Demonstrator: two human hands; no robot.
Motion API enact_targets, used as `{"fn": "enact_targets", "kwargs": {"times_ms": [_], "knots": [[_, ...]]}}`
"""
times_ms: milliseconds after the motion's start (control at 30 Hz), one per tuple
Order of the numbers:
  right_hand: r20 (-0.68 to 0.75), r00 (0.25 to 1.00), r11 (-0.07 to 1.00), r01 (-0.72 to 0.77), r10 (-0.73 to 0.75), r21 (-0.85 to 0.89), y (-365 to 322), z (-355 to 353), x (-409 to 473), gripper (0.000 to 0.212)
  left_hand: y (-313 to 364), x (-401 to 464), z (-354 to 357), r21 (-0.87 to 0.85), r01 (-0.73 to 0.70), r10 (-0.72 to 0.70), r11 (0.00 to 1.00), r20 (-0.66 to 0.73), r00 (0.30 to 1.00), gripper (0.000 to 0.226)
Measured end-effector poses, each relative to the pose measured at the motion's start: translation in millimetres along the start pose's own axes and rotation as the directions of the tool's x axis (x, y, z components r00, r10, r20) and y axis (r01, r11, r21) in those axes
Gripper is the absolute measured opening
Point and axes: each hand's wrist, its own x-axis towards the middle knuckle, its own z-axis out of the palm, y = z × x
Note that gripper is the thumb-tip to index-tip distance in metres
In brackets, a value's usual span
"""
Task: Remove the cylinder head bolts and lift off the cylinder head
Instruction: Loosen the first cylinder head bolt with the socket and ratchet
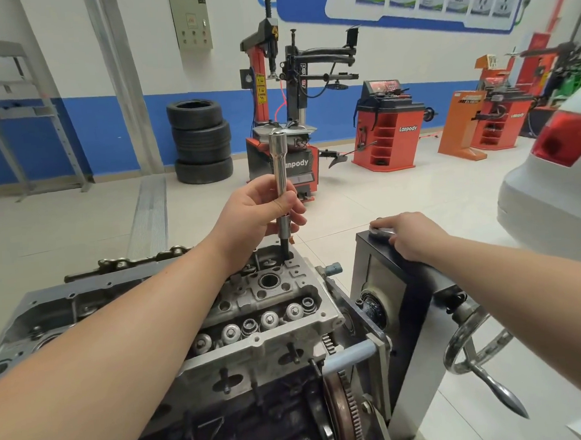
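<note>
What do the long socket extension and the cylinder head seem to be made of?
Socket extension: probably chrome-plated steel, since its surface is bright and mirror-like with sharp highlights. Cylinder head: probably cast aluminium, since it is dull, pale grey and slightly grainy.

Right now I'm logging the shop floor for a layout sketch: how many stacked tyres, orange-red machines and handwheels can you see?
Stacked tyres: 4
Orange-red machines: 4 (tyre changer, wheel balancer, orange stand, second balancer)
Handwheels: 1
Total: 9
</note>
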Motion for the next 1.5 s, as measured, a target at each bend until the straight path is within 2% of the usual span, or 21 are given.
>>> {"fn": "enact_targets", "kwargs": {"times_ms": [200,267,300,333,400,433,467,533,600,700,833,967,1067,1133,1267,1333,1433,1500], "knots": [[-0.018,0.992,0.985,-0.118,0.121,0.122,-5,1,-14,0.076,2,-1,1,0.004,-0.003,0.003,1.0,-0.006,1.0,0.005],[-0.078,0.981,0.97,-0.162,0.178,0.182,-16,-2,-20,0.068,2,-1,1,0.013,-0.003,0.004,1.0,-0.014,1.0,0.005],[-0.136,0.966,0.931,-0.168,0.222,0.324,-29,-6,-23,0.059,1,-1,1,0.014,-0.004,0.005,1.0,-0.02,1.0,0.005],[-0.185,0.944,0.836,-0.138,0.274,0.531,-47,-9,-29,0.049,1,0,2,0.016,-0.008,0.008,1.0,-0.029,1.0,0.006],[-0.168,0.932,0.509,-0.021,0.322,0.861,-95,-14,-45,0.032,-1,0,2,0.035,-0.029,0.031,0.999,-0.052,0.998,0.006],[-0.125,0.95,0.377,0.008,0.286,0.926,-123,-15,-53,0.028,-2,0,3,0.051,-0.042,0.046,0.998,-0.068,0.997,0.005],[-0.091,0.969,0.288,0.021,0.232,0.957,-149,-15,-61,0.027,-2,0,4,0.064,-0.056,0.061,0.996,-0.087,0.994,0.005],[-0.057,0.986,0.176,0.028,0.159,0.984,-192,-11,-73,0.033,-2,0,4,0.068,-0.08,0.088,0.994,-0.121,0.989,0.003],[-0.041,0.98,0.117,0.018,0.193,0.993,-219,-8,-79,0.04,-2,0,4,0.083,-0.094,0.106,0.992,-0.151,0.983,0.006],[-0.078,0.963,0.126,0.047,0.257,0.991,-229,-2,-82,0.037,-1,-2,3,0.089,-0.096,0.11,0.991,-0.165,0.98,0.007],[-0.146,0.947,0.249,0.073,0.288,0.966,-226,4,-82,0.031,8,-1,0,0.007,-0.11,0.11,0.994,-0.141,0.984,0.023],[-0.212,0.93,0.303,0.118,0.301,0.946,-225,5,-85,0.025,15,0,-4,-0.082,-0.122,0.115,0.989,-0.088,0.989,0.028],[-0.211,0.936,0.314,0.118,0.28,0.942,-225,4,-88,0.02,17,-4,-2,-0.06,-0.129,0.125,0.99,-0.063,0.99,0.024],[-0.2,0.944,0.323,0.11,0.262,0.94,-225,3,-89,0.017,18,-4,-2,-0.015,-0.146,0.144,0.989,-0.095,0.985,0.02],[-0.143,0.946,0.248,0.07,0.29,0.966,-225,0,-90,0.032,21,-2,1,0.014,-0.158,0.158,0.987,-0.182,0.971,0.019],[-0.154,0.938,0.283,0.064,0.31,0.957,-226,1,-91,0.034,21,-2,3,0.037,-0.157,0.162,0.987,-0.197,0.967,0.022],[-0.187,0.933,0.321,0.083,0.309,0.944,-227,2,-90,0.024,22,-2,1,0.032,-0.145,0.148,0.989,-0.15,0.978,0.02],[-0.204,0.933,0.321,0.104,0.297,0.941,-227,2,-90,0.015,24,-3,-1,-0.053,-0.12,0.116,0.991,-0.078,0.99,0.024]]}}
